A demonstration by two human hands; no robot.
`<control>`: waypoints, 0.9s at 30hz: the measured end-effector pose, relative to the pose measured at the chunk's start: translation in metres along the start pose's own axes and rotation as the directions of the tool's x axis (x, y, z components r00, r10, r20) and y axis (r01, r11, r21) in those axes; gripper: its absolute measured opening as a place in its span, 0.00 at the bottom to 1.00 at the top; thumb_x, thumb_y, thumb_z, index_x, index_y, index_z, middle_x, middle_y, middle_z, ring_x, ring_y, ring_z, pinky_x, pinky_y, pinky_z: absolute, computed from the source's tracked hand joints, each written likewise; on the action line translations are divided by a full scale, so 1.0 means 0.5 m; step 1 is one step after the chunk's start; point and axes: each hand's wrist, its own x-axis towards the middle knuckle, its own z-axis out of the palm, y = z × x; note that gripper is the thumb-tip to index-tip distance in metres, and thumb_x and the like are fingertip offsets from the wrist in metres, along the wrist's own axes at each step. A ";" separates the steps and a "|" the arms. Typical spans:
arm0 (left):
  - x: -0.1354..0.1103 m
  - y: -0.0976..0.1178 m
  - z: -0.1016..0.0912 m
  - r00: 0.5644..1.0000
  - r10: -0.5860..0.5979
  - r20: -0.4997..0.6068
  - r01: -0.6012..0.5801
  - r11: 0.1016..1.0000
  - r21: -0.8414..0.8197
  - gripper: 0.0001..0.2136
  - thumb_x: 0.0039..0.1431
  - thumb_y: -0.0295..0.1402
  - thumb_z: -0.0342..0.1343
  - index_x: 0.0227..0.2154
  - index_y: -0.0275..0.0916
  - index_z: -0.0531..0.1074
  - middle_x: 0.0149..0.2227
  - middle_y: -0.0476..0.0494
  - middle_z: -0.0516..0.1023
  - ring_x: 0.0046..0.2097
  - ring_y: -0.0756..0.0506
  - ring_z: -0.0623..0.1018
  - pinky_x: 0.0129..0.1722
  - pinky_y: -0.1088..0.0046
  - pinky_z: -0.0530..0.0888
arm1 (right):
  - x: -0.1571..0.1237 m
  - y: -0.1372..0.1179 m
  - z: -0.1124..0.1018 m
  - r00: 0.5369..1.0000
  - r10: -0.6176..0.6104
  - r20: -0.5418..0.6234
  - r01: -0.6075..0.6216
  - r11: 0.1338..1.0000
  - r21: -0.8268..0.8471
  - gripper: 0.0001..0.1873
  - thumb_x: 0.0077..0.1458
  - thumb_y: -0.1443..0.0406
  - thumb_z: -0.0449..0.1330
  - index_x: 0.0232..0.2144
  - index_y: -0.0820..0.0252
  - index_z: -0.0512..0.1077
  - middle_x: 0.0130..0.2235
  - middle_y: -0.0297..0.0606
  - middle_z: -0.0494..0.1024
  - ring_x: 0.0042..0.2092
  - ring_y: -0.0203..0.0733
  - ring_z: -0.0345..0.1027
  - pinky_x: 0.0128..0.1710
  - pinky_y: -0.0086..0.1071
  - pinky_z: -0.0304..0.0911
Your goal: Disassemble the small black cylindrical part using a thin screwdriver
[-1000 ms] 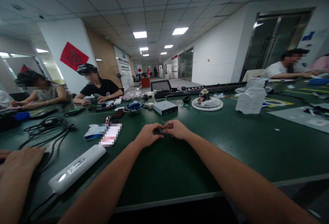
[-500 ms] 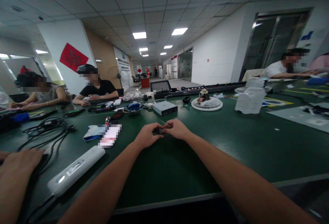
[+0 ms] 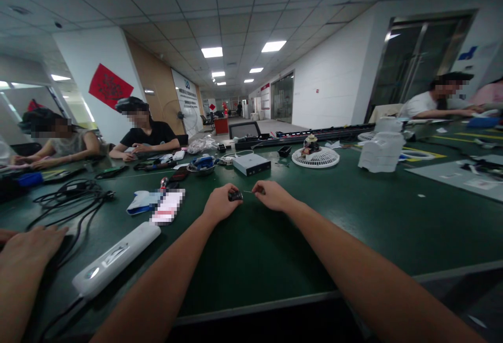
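Both my forearms reach out over the green table [image 3: 275,248]. My left hand [image 3: 219,204] is closed in a pinch round a small black part [image 3: 235,195]. My right hand [image 3: 272,195] is closed too, pinching one end of a thin wire [image 3: 247,192] that runs across to the black part. A short gap lies between the two hands. Both hover just above the tabletop. What the black part is I cannot make out.
A white power strip [image 3: 116,259] and black cables [image 3: 74,196] lie at left, beside another person's hand [image 3: 33,246]. Farther back stand a grey box [image 3: 251,163], a white fan grille [image 3: 315,157] and a white plastic housing [image 3: 382,151]. Several people sit around the table.
My hands were pressed together around the black part. Now they have drawn apart, the right one moving right, and the thin wire shows stretched between them.
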 end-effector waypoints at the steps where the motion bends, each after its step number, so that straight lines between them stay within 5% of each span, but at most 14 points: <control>1: 0.000 -0.002 -0.001 1.000 -0.007 -0.006 0.007 1.000 0.010 0.14 0.47 0.34 0.66 0.38 0.42 0.74 0.38 0.45 0.81 0.39 0.41 0.79 0.38 0.66 0.74 | -0.001 0.001 -0.004 1.000 -0.022 0.008 0.022 1.000 -0.012 0.07 0.52 0.69 0.61 0.35 0.59 0.77 0.37 0.40 0.80 0.39 0.43 0.72 0.37 0.32 0.62; 15: -0.005 0.017 -0.004 0.991 0.112 0.070 -0.118 0.989 0.085 0.14 0.48 0.31 0.65 0.40 0.43 0.75 0.41 0.47 0.80 0.43 0.43 0.78 0.42 0.69 0.73 | -0.006 -0.017 -0.008 0.994 -0.075 0.081 0.072 0.997 0.033 0.10 0.50 0.68 0.60 0.34 0.57 0.81 0.34 0.36 0.82 0.36 0.40 0.74 0.36 0.28 0.65; 21: -0.005 0.024 -0.007 0.987 0.151 0.059 -0.158 0.976 0.148 0.12 0.49 0.29 0.63 0.39 0.43 0.75 0.40 0.47 0.80 0.43 0.43 0.77 0.43 0.69 0.72 | -0.004 -0.014 -0.011 0.994 0.051 0.094 -0.044 0.996 -0.076 0.10 0.49 0.67 0.60 0.33 0.55 0.80 0.33 0.35 0.81 0.35 0.40 0.73 0.34 0.28 0.63; 27: -0.003 0.014 -0.009 1.000 0.019 0.024 -0.024 0.977 0.210 0.12 0.51 0.33 0.63 0.40 0.43 0.74 0.40 0.44 0.80 0.42 0.42 0.78 0.41 0.68 0.72 | -0.005 -0.022 -0.009 0.985 0.173 0.028 -0.164 0.968 -0.188 0.15 0.48 0.53 0.63 0.31 0.56 0.79 0.33 0.40 0.80 0.35 0.45 0.72 0.32 0.31 0.62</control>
